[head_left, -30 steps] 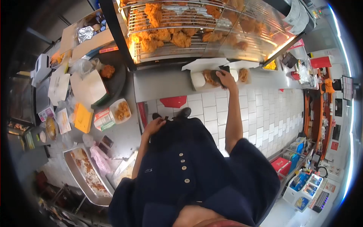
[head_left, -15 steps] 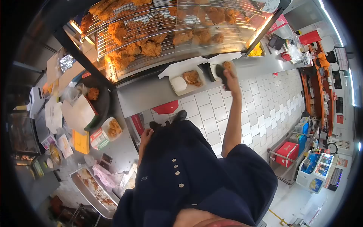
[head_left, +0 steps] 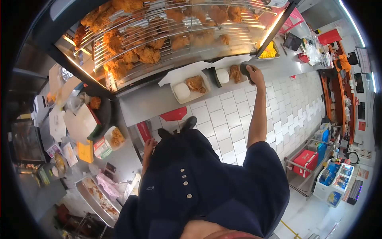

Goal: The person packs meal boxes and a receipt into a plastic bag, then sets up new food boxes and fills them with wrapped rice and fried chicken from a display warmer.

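Note:
My right hand is closed around a dark oblong object whose exact kind I cannot make out. It is at the right side of an open white box holding a rounded white rice mound and a piece of fried chicken. Left of that stands another open white box with a rice mound and fried chicken. Low by the left counter's edge, my left hand hangs with loosely bent fingers apart and nothing visible in it.
A lit display case with fried chicken on wire racks stands behind the boxes. On the left counter are a small box of fried pieces, cartons and a metal tray. A yellow-filled tray sits at the right.
My right hand has moved right with the dark object, from over the right box to its side. The rice mound in that box now shows fully. My left hand's fingers look less curled.

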Demonstrator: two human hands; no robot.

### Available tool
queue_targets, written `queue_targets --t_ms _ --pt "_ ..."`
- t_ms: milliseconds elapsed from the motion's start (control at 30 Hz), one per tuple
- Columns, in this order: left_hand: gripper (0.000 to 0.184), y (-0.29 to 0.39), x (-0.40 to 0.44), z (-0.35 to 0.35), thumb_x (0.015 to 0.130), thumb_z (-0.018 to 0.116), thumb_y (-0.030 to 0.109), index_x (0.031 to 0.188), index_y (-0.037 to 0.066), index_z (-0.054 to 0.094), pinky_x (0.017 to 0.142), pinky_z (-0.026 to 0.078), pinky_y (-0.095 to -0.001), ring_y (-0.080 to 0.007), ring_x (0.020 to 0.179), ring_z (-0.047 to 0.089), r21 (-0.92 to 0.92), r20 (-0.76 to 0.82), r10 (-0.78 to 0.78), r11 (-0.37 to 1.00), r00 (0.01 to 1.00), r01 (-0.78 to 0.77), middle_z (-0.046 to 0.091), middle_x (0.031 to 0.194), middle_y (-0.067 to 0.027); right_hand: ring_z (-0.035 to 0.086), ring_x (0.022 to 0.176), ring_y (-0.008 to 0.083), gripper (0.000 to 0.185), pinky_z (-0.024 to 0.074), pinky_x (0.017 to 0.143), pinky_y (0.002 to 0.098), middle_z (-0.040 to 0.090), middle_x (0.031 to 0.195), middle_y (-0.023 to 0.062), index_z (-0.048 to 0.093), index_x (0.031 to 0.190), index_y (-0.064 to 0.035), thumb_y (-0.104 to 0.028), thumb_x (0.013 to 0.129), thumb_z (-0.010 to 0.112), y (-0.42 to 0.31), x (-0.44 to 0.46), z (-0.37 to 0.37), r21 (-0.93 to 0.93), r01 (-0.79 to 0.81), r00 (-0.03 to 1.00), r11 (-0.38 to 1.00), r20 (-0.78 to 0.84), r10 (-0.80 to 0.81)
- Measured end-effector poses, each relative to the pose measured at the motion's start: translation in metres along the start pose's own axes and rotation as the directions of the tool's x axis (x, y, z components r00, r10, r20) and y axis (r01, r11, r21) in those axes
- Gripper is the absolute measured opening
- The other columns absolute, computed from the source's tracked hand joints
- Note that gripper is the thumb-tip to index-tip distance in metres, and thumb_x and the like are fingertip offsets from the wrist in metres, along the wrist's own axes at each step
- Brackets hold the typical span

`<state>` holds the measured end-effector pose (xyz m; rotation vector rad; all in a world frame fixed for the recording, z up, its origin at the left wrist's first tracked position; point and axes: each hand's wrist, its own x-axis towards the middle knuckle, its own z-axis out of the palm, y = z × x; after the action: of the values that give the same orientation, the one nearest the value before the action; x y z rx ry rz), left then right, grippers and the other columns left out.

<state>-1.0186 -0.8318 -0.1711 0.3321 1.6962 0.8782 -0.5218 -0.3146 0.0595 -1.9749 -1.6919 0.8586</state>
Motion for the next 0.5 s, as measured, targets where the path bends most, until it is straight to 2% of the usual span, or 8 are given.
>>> queue_targets --t_ms 33,100,167,200,267,333,467,500 --pt "0.043 -0.005 -0.002 -0.003 0.099 0.061 0.041 0.118 0.002 0.062 0.071 0.05 -0.0278 -0.0166 0.086 0.067 0.009 0.003 0.069 0.998 0.998 -0.069 0.071 0.097 -0.0093 0.059 0.046 0.0172 0.047 0.0445 0.039 0.0322 0.065 0.068 0.0117 0.066 0.128 -0.0109 -0.041 0.091 0.066 -0.023 -0.021 -0.003 0.031 -0.047 0.997 0.998 -0.062 0.049" --pt "0.042 0.003 -0.012 0.006 0.099 0.061 0.039 0.118 0.001 0.062 0.073 0.05 -0.0284 -0.0171 0.085 0.066 0.043 -0.028 0.002 0.999 1.0 -0.001 0.07 0.096 -0.0098 0.06 0.047 0.0189 0.047 0.0464 0.04 0.0332 0.067 0.07 0.0129 0.066 0.128 -0.0115 -0.041 0.091 0.066 -0.004 -0.015 0.015 0.07 -0.095 0.986 0.993 -0.129 0.103" --pt "0.041 0.004 -0.011 0.009 0.1 0.061 0.037 0.118 0.0 0.062 0.075 0.051 -0.029 -0.0175 0.084 0.066 0.075 -0.062 -0.051 0.996 0.997 0.056 0.07 0.095 -0.0102 0.064 0.05 0.0231 0.048 0.0512 0.047 0.0357 0.071 0.076 0.0153 0.066 0.128 -0.0136 -0.043 0.09 0.065 0.064 0.023 0.069 -0.337 0.181 0.946 0.924 -0.196 -0.257" --pt "0.04 -0.011 -0.008 0.01 0.1 0.061 0.036 0.118 0.0 0.062 0.076 0.051 -0.0294 -0.0175 0.084 0.066 0.157 -0.025 0.157 0.976 0.987 -0.151 0.07 0.096 -0.0106 0.064 0.05 0.0231 0.048 0.0512 0.047 0.0357 0.071 0.076 0.0153 0.066 0.128 -0.0136 -0.043 0.09 0.065 0.06 0.014 0.065 -0.335 0.173 0.949 0.926 -0.195 -0.248" --pt "0.039 -0.001 -0.005 0.01 0.1 0.06 0.035 0.117 0.0 0.062 0.077 0.051 -0.0299 -0.0175 0.085 0.066 0.225 0.021 0.373 0.902 0.927 -0.368 0.07 0.097 -0.011 0.067 0.054 0.0263 0.047 0.0544 0.053 0.0372 0.073 0.083 0.0174 0.066 0.128 -0.0158 -0.044 0.09 0.063 0.025 0.01 0.053 -0.375 0.029 0.999 0.926 0.03 -0.019" --pt "0.04 0.009 -0.013 0.01 0.1 0.061 0.037 0.115 0.0 0.062 0.076 0.05 -0.0285 -0.0167 0.084 0.065 0.071 -0.077 0.073 0.995 0.994 -0.068 0.07 0.096 -0.0106 0.065 0.051 0.0245 0.047 0.0517 0.047 0.037 0.071 0.079 0.0173 0.067 0.126 -0.0131 -0.042 0.09 0.064 0.033 0.012 0.039 -0.316 0.054 0.995 0.947 0.097 -0.025" --pt "0.04 0.006 -0.026 0.006 0.1 0.061 0.037 0.113 0.0 0.063 0.074 0.05 -0.0288 -0.0154 0.083 0.064 0.051 -0.052 0.034 0.998 0.998 -0.031 0.07 0.093 -0.0094 0.061 0.046 0.0218 0.05 0.0459 0.039 0.0368 0.068 0.075 0.0157 0.067 0.125 -0.0081 -0.042 0.089 0.068 0.019 0.018 0.019 -0.168 0.119 0.992 0.979 0.064 -0.11" --pt "0.039 0.004 -0.029 0.005 0.1 0.061 0.038 0.111 0.0 0.063 0.072 0.05 -0.0285 -0.0149 0.08 0.063 0.038 -0.066 0.049 0.998 0.997 -0.047 0.069 0.091 -0.0083 0.061 0.047 0.0221 0.05 0.0465 0.04 0.0366 0.069 0.076 0.0162 0.067 0.125 -0.0081 -0.043 0.089 0.068 0.015 0.015 0.018 -0.118 0.107 0.994 0.987 0.005 -0.107"
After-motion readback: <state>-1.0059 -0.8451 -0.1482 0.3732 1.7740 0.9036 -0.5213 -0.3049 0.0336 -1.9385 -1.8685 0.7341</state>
